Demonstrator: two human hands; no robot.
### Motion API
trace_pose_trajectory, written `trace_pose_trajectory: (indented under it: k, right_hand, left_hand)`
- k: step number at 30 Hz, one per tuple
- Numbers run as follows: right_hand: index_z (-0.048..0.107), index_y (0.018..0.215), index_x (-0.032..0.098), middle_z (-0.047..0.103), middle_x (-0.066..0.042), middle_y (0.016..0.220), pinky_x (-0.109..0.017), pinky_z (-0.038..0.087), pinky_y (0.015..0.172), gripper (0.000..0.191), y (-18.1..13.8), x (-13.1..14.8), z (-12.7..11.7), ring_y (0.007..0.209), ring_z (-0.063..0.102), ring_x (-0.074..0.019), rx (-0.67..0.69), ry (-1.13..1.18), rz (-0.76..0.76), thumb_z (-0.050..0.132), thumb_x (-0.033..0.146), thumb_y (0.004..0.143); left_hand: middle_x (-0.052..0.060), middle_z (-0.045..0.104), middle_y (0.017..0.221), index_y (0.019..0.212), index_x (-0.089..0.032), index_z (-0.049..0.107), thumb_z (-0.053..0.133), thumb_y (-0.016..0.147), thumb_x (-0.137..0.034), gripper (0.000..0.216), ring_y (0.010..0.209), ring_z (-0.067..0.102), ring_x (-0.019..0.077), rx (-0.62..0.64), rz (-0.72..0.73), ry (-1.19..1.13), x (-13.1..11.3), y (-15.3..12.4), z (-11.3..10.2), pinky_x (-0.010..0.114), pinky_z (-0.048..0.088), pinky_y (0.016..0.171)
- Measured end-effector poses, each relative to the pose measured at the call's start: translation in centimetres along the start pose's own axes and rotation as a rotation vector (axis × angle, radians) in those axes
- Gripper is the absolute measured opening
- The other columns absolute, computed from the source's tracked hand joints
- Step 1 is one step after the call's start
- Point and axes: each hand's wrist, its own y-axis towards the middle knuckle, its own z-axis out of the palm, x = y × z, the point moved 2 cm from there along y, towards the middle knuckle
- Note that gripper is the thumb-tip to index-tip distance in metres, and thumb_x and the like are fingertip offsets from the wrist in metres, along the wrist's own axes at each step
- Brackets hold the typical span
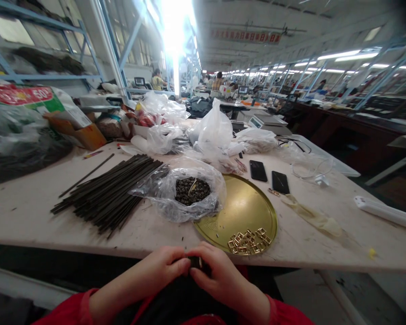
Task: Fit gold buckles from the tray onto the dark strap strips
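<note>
At the table's front edge, my left hand (167,266) and my right hand (216,271) meet with bent fingers. Between them they pinch a short dark strap (195,262), on which a small bright metal edge shows; most of it is hidden by my fingers. Just beyond, a round gold tray (246,203) carries a pile of small gold metal buckles (248,241). Overlapping the tray's left side is an open clear plastic bag (169,205) with many small dark pieces (192,190) inside. Farther left lies a fanned stack of long dark strips (108,194).
Two black phones (258,170) lie right of the tray, near a pale yellowish strip (313,214) and a white bar-shaped object (385,211). Crumpled plastic bags (213,126) and a scale (265,121) stand behind. Large filled bags (20,131) crowd the left side.
</note>
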Motion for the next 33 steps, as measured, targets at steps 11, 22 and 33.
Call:
trace_pose_trajectory:
  k: [11,22,33]
  right_hand:
    - [0.058,0.084,0.019,0.060,-0.006,0.079,-0.030,0.039,0.065,0.008,5.6,-3.1,-1.9,0.074,0.055,-0.0216,-0.063,-0.651,-0.070,0.051,0.019,0.080]
    - [0.058,0.099,0.017,0.068,-0.010,0.091,-0.030,0.050,0.065,0.029,6.2,-9.8,-0.5,0.076,0.065,-0.0231,-0.207,-0.864,-0.232,0.058,0.019,0.070]
    - [0.057,0.105,0.021,0.069,-0.008,0.097,-0.029,0.052,0.071,0.032,5.4,-9.4,-2.1,0.082,0.066,-0.0229,-0.218,-0.833,-0.260,0.058,0.023,0.073]
  left_hand:
    - [0.003,0.063,0.067,0.070,-0.017,0.063,0.041,0.085,-0.029,0.029,0.066,0.058,0.0198,-0.354,0.110,0.440,3.5,5.1,-2.9,0.027,0.041,0.061]
    - [0.007,0.061,0.081,0.078,-0.018,0.057,0.037,0.088,-0.024,0.023,0.082,0.057,0.0189,-0.949,-0.041,0.744,10.0,2.3,-13.0,0.032,0.045,0.080]
    - [0.006,0.059,0.107,0.107,-0.015,0.055,0.053,0.085,-0.029,0.026,0.090,0.060,0.0186,-0.849,-0.432,0.796,14.8,9.4,-21.4,0.039,0.050,0.077]
